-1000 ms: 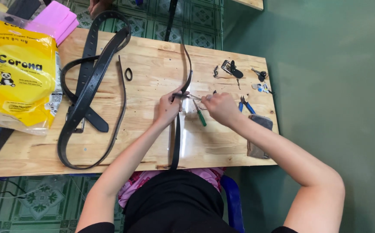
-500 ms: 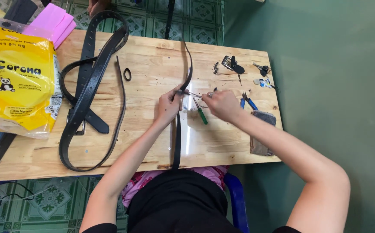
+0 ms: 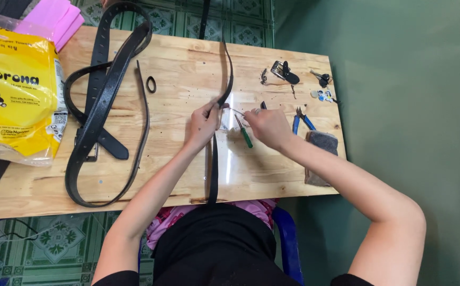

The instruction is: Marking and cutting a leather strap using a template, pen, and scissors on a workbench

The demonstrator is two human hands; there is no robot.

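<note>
Looking down from the head view: my left hand [image 3: 203,124] pinches a narrow black belt strap [image 3: 213,169] at the middle of the wooden table [image 3: 187,175], fingers closed on it where it bends; below my grip the strap runs straight toward my body and hangs past the near edge, above it curves away toward the far edge. My right hand [image 3: 269,127] is closed around a green-handled tool [image 3: 246,136], seemingly a screwdriver or awl, its handle poking out under my fingers and its thin metal tip lying toward the pinched spot; whether the tip touches the strap I cannot tell. Just right of that hand lie blue-handled pliers [image 3: 303,121] and a dark grey pad [image 3: 321,159]; near the far right corner, small metal buckle parts [image 3: 284,71] and a few loose bits. Well to the left, wider black belts [image 3: 103,111] lie looped over one another, a small black keeper loop [image 3: 151,84] beside them; a yellow packet [image 3: 15,100] and a pink block [image 3: 52,16] sit at the left end. In my judgement the step in hand is working the tip into the strap at the held point; the next move calls for a steady pinch and a careful, aligned push.
</note>
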